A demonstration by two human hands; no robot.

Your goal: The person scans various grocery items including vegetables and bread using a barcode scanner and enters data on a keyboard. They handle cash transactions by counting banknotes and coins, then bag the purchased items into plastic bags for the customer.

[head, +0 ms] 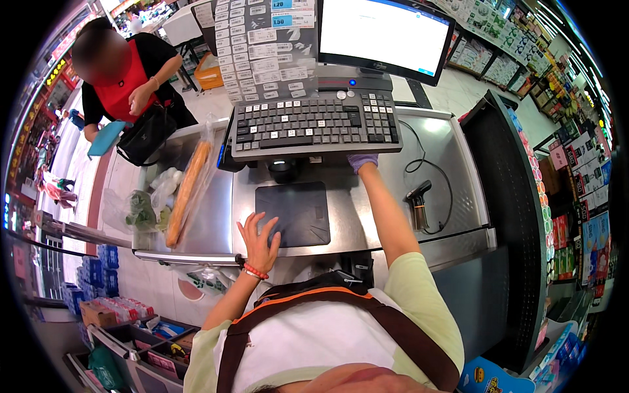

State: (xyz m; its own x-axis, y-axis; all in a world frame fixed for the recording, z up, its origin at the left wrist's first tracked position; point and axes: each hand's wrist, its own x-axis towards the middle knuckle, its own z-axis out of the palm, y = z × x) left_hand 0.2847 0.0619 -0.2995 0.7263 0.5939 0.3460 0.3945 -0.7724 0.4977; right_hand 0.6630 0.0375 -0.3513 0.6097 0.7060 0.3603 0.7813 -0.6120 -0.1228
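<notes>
My left hand (261, 244) is bare, with a red bead bracelet at the wrist. Its spread fingers are at the left edge of a flat black pad (300, 211) on the steel checkout counter (344, 233); whether they touch it is unclear. My right hand (362, 161), in a purple glove, reaches beneath the front edge of a black point-of-sale keyboard (314, 124). Its fingers are hidden there. A handheld barcode scanner (418, 204) lies right of my right forearm. To the left, a long baguette (189, 191) in a clear bag rests beside bagged green vegetables (139, 209).
A lit monitor (385, 37) stands behind the keyboard, next to a sheet of barcode labels (268, 49). Across the counter, a person (123, 78) holds a blue wallet-like item (107, 137). The scanner's cable (444, 172) loops over the counter. A dark shelf unit (511, 206) borders the right.
</notes>
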